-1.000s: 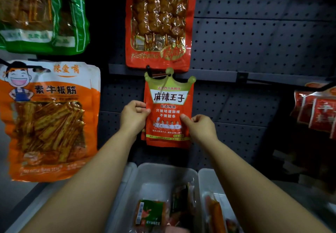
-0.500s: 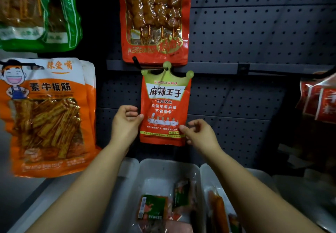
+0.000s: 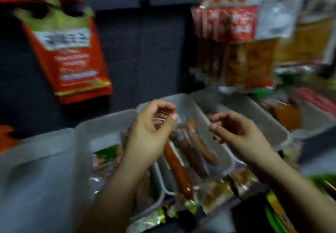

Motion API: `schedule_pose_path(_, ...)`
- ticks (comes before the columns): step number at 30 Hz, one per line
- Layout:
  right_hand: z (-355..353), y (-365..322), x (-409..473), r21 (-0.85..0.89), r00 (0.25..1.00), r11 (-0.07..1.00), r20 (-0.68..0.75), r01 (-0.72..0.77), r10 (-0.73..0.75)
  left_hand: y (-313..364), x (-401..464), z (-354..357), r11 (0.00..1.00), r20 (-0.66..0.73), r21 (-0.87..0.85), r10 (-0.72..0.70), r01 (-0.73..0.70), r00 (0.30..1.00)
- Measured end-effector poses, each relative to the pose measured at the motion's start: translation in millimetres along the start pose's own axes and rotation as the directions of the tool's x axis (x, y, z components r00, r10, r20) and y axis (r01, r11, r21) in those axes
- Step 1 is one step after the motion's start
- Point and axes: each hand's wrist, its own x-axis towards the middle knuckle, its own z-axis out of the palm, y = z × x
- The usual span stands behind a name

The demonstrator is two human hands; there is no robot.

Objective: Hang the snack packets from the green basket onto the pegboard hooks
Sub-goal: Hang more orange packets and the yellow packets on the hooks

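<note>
A snack packet [image 3: 67,58] hangs on the pegboard [image 3: 145,54] up at the left, more hanging packets [image 3: 234,38] off to the right. Below sit plastic bins [image 3: 207,105] side by side, sausage sticks [image 3: 179,169] lying in the middle one. Both hands, left hand [image 3: 151,132] and right hand [image 3: 234,132], hover above those bins.

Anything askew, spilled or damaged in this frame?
The red crown-top packet hangs tilted on the pegboard, bottom swung right, though blur limits certainty. Both the left hand and right hand are empty above the bins. Nothing spilled.

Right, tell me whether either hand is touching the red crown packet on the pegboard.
Apart. The head view shows the left hand and right hand empty over the bins, with dark pegboard between them and the red packet.
</note>
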Motion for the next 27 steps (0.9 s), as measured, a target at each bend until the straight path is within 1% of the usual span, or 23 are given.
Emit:
schedule_pose_path(3, -71, 22, -62, -0.128, 0.984, 0.984, -0.145, -0.126, 0.107, 1, -21, 67, 0.997, 0.202, -0.074, -0.003, 0.018, 0.979)
schedule_pose_path(5, -117, 42, -107, -0.168, 0.947, 0.954, -0.253, -0.246, 0.2, 2, -37, 112, 0.992, 0.312, -0.121, 0.008, 0.031, 0.95)
schedule_pose_path(7, -155, 63, -147, -0.187, 0.891, 0.916, -0.364, -0.354, 0.27, -1, -52, 154, 0.989, 0.407, -0.142, 0.012, 0.051, 0.913)
schedule_pose_path(9, -188, 86, -181, -0.159, 0.823, 0.883, -0.463, -0.442, 0.329, -8, -68, 195, 0.986, 0.496, -0.144, -0.001, 0.084, 0.868)
schedule_pose_path(12, -225, 135, -217, -0.126, 0.717, 0.82, -0.569, -0.559, 0.402, -31, -89, 256, 0.978, 0.604, -0.135, -0.046, 0.159, 0.796)
schedule_pose_path(15, -247, 193, -232, -0.106, 0.637, 0.748, -0.609, -0.655, 0.472, -68, -109, 318, 0.972, 0.691, -0.056, -0.126, 0.226, 0.712)
schedule_pose_path(17, -253, 231, -233, -0.15, 0.625, 0.691, -0.59, -0.707, 0.511, -95, -123, 356, 0.961, 0.728, 0.011, -0.198, 0.278, 0.656)
schedule_pose_path(18, -255, 250, -233, -0.202, 0.631, 0.652, -0.565, -0.73, 0.531, -109, -131, 374, 0.954, 0.735, 0.044, -0.231, 0.295, 0.637)
schedule_pose_path(20, -260, 285, -231, -0.378, 0.649, 0.53, -0.515, -0.759, 0.561, -135, -145, 405, 0.933, 0.746, 0.124, -0.313, 0.338, 0.588)
schedule_pose_path(21, -263, 301, -228, -0.465, 0.662, 0.472, -0.489, -0.749, 0.568, -144, -151, 418, 0.913, 0.745, 0.169, -0.365, 0.372, 0.559)
schedule_pose_path(22, -266, 315, -225, -0.522, 0.674, 0.438, -0.465, -0.732, 0.574, -153, -156, 429, 0.89, 0.732, 0.209, -0.417, 0.406, 0.538)
schedule_pose_path(23, -270, 329, -221, -0.551, 0.688, 0.43, -0.446, -0.715, 0.573, -159, -160, 439, 0.872, 0.706, 0.238, -0.457, 0.427, 0.54)
schedule_pose_path(24, -273, 340, -216, -0.56, 0.696, 0.434, -0.432, -0.705, 0.573, -164, -162, 447, 0.871, 0.675, 0.249, -0.47, 0.423, 0.569)
schedule_pose_path(25, -277, 352, -210, -0.562, 0.699, 0.437, -0.427, -0.702, 0.573, -167, -164, 453, 0.883, 0.647, 0.246, -0.457, 0.4, 0.611)
schedule_pose_path(27, -283, 373, -200, -0.567, 0.669, 0.392, -0.441, -0.724, 0.598, -172, -163, 464, 0.913, 0.612, 0.229, -0.404, 0.336, 0.68)
